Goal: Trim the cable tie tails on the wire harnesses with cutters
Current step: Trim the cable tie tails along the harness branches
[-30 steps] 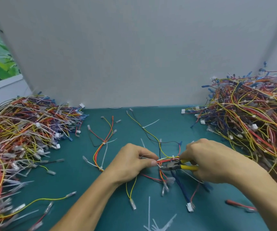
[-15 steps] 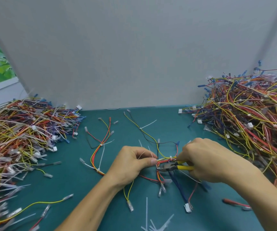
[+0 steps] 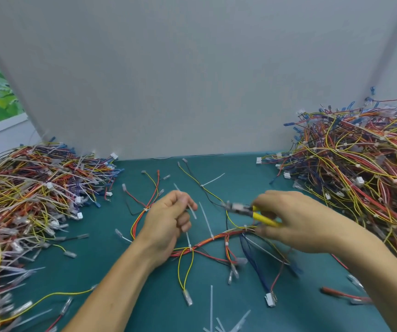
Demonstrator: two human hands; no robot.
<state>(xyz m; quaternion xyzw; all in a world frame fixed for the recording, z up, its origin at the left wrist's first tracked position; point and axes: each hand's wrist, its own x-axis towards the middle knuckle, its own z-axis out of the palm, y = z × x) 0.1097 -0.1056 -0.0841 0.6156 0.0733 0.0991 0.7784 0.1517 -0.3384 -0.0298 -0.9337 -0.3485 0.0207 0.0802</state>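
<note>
A wire harness of red, orange, yellow and blue wires lies on the green mat between my hands, with white cable tie tails sticking up from it. My left hand is closed on a cut white tie tail above the harness's left part. My right hand grips yellow-handled cutters, blurred, their jaws pointing left above the harness.
A big heap of harnesses fills the left side and another heap the right. A second loose harness lies behind my left hand. Cut tie tails litter the near mat. A grey wall stands behind.
My left hand has let go of the harness and lifted away with a cut tail. The cutters have risen off the harness and swung left.
</note>
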